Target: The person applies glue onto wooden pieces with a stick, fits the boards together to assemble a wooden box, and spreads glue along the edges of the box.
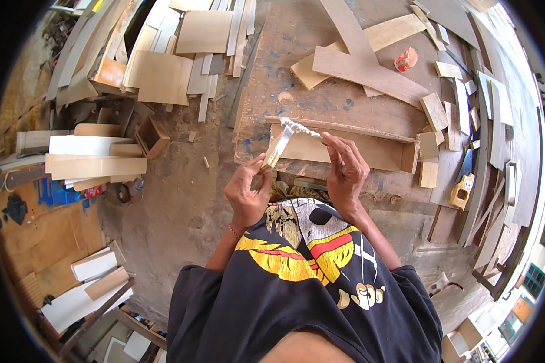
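My left hand (248,189) is closed round the wooden handle of a scraper (280,145), whose shiny, pale flat blade points up and away from me. Between the thumb and fingers of my right hand (347,166) is the end of a thin stick (306,129) coated with lumpy white paste. The stick's far end meets the tip of the blade. Beneath both hands, on the workbench, lies a shallow open wooden box (369,152) with raised sides.
Several planks (369,72) cross on the workbench (272,72), near a red-and-white container (406,59). A yellow-handled saw (462,192) and offcuts (433,112) lie to the right. Stacked boards (163,75) stand at the left. A cat (443,284) is on the floor.
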Motion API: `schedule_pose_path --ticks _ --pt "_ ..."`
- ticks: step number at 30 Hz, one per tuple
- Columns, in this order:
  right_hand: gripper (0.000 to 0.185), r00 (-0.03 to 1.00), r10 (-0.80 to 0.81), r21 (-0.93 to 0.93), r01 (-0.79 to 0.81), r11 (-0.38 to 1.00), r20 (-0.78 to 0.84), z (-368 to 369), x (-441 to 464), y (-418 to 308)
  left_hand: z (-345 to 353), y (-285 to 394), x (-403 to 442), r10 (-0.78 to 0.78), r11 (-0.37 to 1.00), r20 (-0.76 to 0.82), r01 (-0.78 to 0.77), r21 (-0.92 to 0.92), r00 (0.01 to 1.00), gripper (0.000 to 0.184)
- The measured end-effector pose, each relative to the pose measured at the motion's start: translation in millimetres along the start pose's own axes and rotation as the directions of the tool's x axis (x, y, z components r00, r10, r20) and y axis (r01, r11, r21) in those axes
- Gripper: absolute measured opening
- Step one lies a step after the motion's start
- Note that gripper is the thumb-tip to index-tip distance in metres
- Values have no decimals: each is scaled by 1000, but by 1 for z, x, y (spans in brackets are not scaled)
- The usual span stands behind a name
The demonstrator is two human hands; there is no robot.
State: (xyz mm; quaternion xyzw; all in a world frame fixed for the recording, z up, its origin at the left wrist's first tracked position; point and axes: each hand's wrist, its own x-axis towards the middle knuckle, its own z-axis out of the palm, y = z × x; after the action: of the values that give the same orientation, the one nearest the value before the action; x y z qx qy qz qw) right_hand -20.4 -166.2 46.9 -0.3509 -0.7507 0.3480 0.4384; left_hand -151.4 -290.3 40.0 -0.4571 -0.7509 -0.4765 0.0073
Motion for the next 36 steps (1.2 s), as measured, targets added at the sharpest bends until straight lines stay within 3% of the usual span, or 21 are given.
schedule_pose_path --ticks 7,16,18,20,23,26,28,33,35,36 --pt "39 999 -17 -36 18 999 39 1 -7 2 -1 0 1 69 996 24 -70 57 997 26" --pt "42 942 -299 152 276 949 154 -7 -14 -15 1 6 4 -50 998 71 48 31 996 21" --pt "42 943 -297 153 275 949 148 -8 -13 -14 4 9 6 -34 999 80 32 22 996 20" --pt "41 985 -165 50 163 985 53 -8 -10 -12 8 10 5 -66 997 29 67 -31 997 18" --pt "41 977 -210 -31 212 977 38 -4 -6 1 11 7 4 -13 1000 17 14 -17 1000 18" --pt "42 971 -226 -56 231 971 80 -3 -10 -1 10 13 8 -59 998 42 59 -1 997 18" --pt "43 958 -259 84 249 965 127 -5 -10 -6 11 14 8 -101 995 38 102 -19 994 18" --pt "39 954 -280 189 257 948 106 -8 -7 -12 10 13 7 -120 992 64 121 -16 991 17" --pt "35 992 -77 45 73 996 99 -13 -3 -12 12 17 9 -130 989 52 132 -58 990 18" --pt "35 992 -76 43 72 996 98 -14 0 -9 13 14 9 -129 989 53 132 -60 990 18"
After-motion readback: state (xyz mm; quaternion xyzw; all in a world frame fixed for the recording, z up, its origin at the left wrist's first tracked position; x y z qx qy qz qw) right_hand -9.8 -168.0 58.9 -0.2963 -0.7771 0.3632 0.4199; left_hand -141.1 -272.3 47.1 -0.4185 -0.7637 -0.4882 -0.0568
